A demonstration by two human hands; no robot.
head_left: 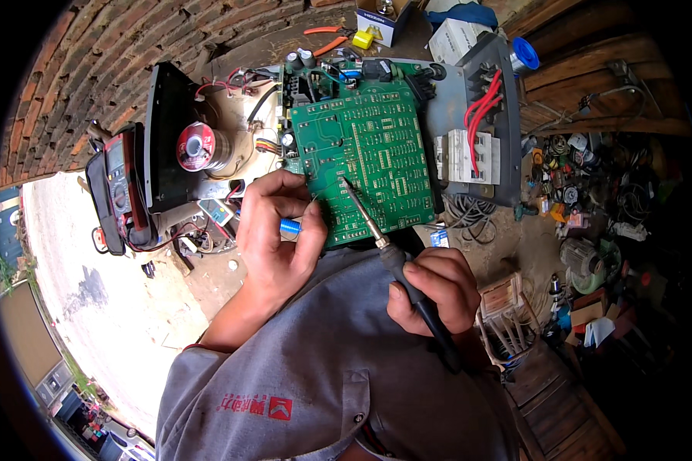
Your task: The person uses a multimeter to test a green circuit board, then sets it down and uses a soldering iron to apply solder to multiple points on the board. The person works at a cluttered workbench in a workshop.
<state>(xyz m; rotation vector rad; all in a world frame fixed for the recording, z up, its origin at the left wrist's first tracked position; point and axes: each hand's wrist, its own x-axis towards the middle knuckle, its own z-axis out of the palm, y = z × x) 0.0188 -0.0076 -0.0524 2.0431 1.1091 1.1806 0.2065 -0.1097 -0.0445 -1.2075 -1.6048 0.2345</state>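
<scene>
A green circuit board (365, 157) rests tilted over the opened device in front of me. My right hand (438, 292) is closed around the black handle of a soldering iron (396, 261), whose metal tip touches or nearly touches the board left of its middle. At the board's lower left edge, my left hand (277, 230) pinches what looks like a thin wire (315, 198), its free end hard to make out. A small blue cylinder (290, 225) shows in the gap between the left thumb and fingers; whether they grip it is unclear.
A solder spool (200, 147) stands inside the device's left part, beside a black panel (165, 138). Farther left is a multimeter (119, 173). Red cables (480, 115) run to a breaker block (469, 156) at right. Orange-handled pliers (329, 38) lie behind; clutter and a motor (584, 261) fill the right floor.
</scene>
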